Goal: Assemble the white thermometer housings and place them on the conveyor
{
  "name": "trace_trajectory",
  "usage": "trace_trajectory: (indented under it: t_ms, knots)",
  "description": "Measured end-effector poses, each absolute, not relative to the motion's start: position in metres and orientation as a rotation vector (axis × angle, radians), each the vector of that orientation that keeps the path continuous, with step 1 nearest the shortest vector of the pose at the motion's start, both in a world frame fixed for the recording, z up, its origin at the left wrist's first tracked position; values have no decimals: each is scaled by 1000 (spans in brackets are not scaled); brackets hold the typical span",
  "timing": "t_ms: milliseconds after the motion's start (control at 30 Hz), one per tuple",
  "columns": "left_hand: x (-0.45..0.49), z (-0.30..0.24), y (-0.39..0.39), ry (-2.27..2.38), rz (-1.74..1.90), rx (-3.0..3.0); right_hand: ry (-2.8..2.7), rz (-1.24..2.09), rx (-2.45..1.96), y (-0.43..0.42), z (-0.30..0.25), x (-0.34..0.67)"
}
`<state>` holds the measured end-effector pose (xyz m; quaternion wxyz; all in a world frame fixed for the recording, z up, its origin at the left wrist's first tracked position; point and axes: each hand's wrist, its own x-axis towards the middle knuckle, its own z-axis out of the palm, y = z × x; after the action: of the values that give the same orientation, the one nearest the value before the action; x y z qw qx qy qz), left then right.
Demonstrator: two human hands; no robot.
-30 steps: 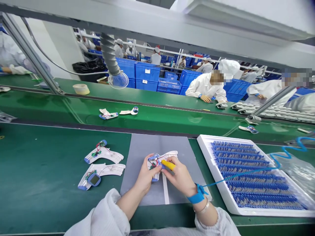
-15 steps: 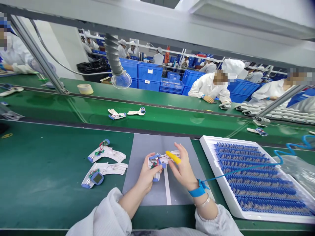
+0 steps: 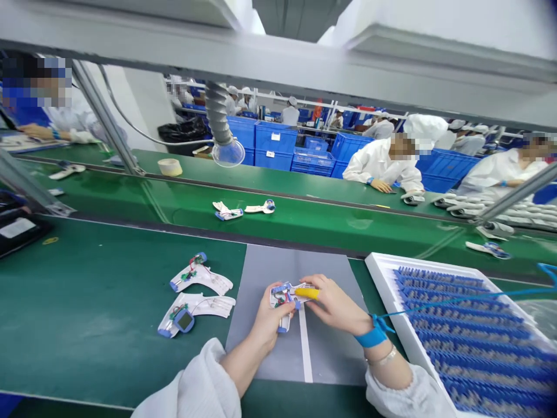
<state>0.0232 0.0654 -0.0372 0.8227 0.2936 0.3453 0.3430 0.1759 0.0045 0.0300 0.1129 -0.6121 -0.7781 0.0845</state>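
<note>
Left hand (image 3: 266, 319): you clamp the shell (image 3: 282, 293), partly covering it.
Right hand (image 3: 337, 305): over the shell's slim end; I can't tell if you pinch.
Tray (image 3: 388, 284): right of your right hand, cut off.

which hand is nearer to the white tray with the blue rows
Right. The right hand is just left of the white tray; the left hand, holding the white housing, is farther left.
</note>
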Motion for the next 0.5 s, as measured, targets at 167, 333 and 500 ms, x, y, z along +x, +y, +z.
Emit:
trace_trajectory:
  t_ms: [167,333,500]
  knots:
    - [23,-36,79,703,809,483,-2258,325,-1887,62,19,212]
    - [29,-49,76,769,811,822,-1532,90,-2612,120,4,279]
    - [42,-62,53,687,688,1459,-1408,-150,-2725,161,4,305]
